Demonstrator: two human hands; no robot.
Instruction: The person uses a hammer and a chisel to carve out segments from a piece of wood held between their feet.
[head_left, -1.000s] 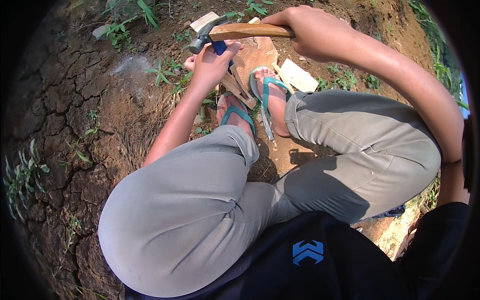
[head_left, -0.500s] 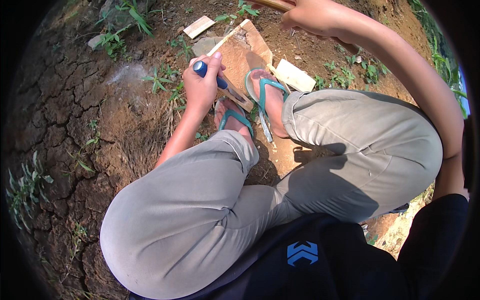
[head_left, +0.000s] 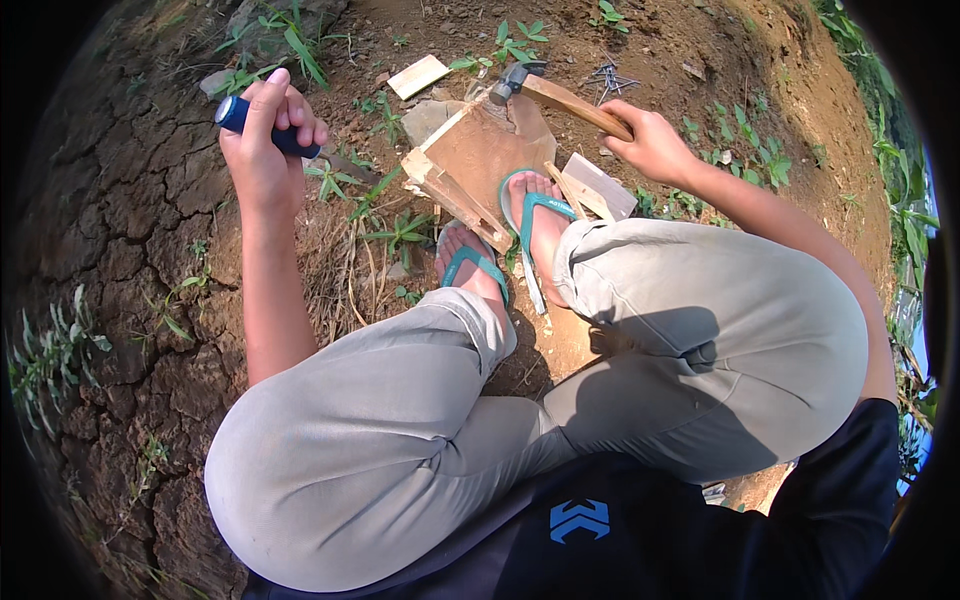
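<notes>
Right hand [head_left: 655,143] fingers wrapped tight on the wooden handle of the hammer [head_left: 560,95]; handle's long axis runs toward 10 o'clock from the fist, steel head [head_left: 508,80] at the far end, just over the top edge of the wood panel [head_left: 480,160]. Left hand [head_left: 265,150] fingers curled shut round a blue-handled tool [head_left: 255,122], handle axis roughly 10-to-4; can't tell what the working end is, it's hidden behind the palm. Left hand sits well apart from the panel, at its 9 o'clock, so the right hand is nearer. Panel: flat, reddish-brown, pale rough batten [head_left: 455,200] along its near-left edge, pinned under a foot in a teal flip-flop [head_left: 535,215]. Pale offcuts [head_left: 598,185] at the foot's 2 o'clock. Small heap of dark nails [head_left: 607,76] at the hammer's 2 o'clock. Ground is dry cracked earth [head_left: 120,260], sparse weeds.
</notes>
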